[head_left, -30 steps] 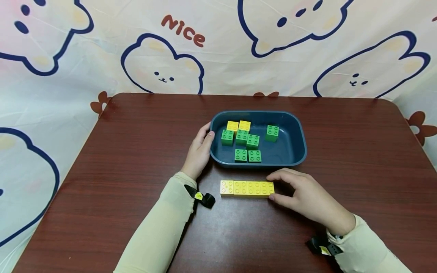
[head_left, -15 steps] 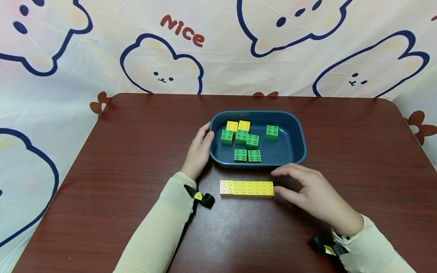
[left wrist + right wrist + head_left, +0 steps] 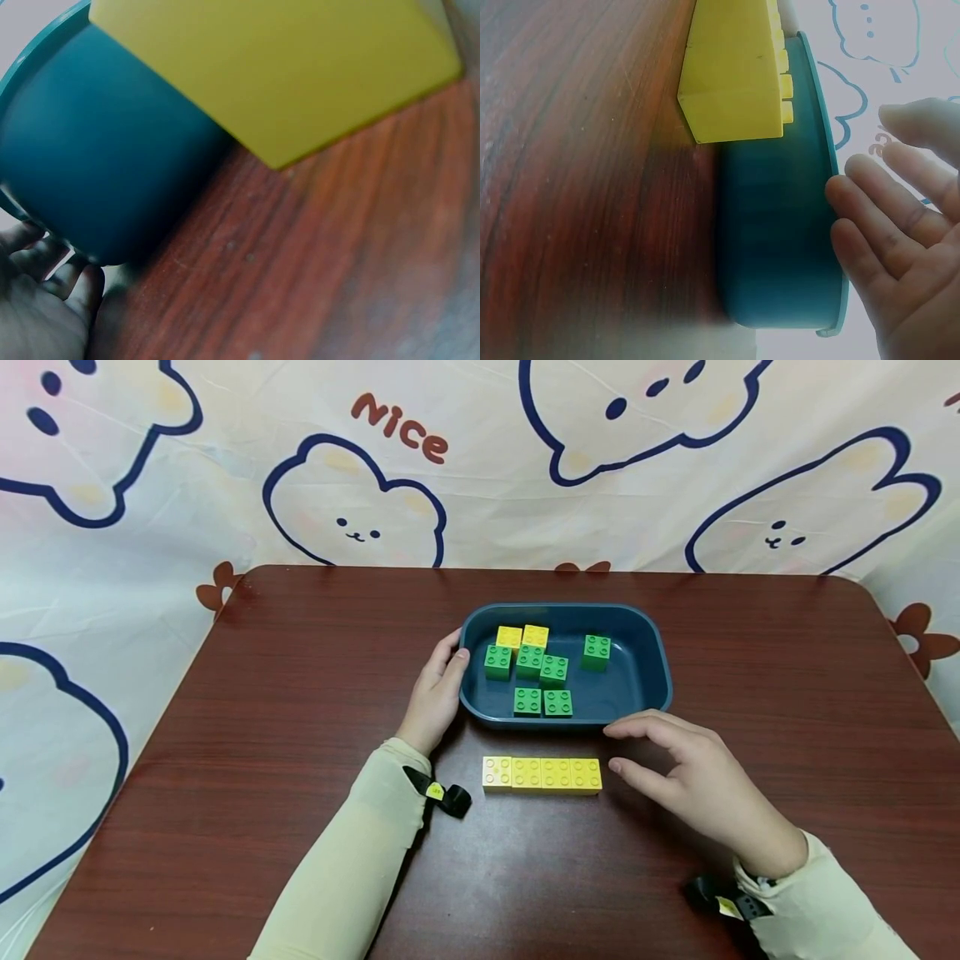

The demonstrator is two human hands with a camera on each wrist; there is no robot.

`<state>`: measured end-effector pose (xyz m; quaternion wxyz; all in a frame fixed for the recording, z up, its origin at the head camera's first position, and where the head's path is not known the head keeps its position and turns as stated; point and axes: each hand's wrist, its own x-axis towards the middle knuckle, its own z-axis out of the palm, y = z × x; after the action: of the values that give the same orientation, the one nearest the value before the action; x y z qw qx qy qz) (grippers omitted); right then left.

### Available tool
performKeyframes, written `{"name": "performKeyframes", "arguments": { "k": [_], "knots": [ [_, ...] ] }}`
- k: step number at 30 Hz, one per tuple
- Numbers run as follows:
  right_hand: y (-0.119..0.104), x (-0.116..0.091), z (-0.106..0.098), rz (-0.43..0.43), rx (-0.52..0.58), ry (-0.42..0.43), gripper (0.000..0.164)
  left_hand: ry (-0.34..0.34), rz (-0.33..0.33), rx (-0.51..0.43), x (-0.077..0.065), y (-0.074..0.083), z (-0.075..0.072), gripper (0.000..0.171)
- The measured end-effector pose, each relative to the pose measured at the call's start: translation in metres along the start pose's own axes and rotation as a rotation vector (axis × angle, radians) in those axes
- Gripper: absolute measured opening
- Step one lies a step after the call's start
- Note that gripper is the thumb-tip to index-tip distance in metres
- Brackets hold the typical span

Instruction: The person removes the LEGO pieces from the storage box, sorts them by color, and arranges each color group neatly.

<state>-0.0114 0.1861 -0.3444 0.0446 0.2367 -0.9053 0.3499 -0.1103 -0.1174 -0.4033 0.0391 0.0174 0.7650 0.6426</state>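
Several yellow toy bricks (image 3: 542, 775) stand end to end in a straight row on the table, studs up. Just beyond them is a dark blue tray (image 3: 637, 664) holding green bricks (image 3: 553, 672) and two yellow bricks (image 3: 536, 636). My left hand (image 3: 433, 693) holds the tray's left end at the rim; its fingers are partly hidden behind the wall. My right hand (image 3: 701, 781) hovers right of the row with thumb and fingers apart, touching no brick. In the right wrist view, the row's end (image 3: 735, 90) appears close, with the tray behind it.
The brown wooden table (image 3: 300, 660) extends on both sides of the tray. Behind it hangs a pale cloth (image 3: 487, 510) with cartoon animals. A black wrist camera (image 3: 453, 802) on the left sleeve sits close to the row's left end.
My right hand has let go of the row's right end and drawn back a little to the right. The row, the tray and my left hand have stayed in place.
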Motion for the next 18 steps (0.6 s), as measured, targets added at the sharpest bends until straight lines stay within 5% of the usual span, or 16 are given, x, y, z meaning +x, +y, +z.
{"name": "performKeyframes", "arguments": {
  "k": [18],
  "knots": [
    [-0.0008, 0.0000, 0.0021, -0.005, 0.062, 0.058, 0.039, 0.005, 0.005, 0.005, 0.0014, -0.0011, -0.0003, 0.045]
  ]
}}
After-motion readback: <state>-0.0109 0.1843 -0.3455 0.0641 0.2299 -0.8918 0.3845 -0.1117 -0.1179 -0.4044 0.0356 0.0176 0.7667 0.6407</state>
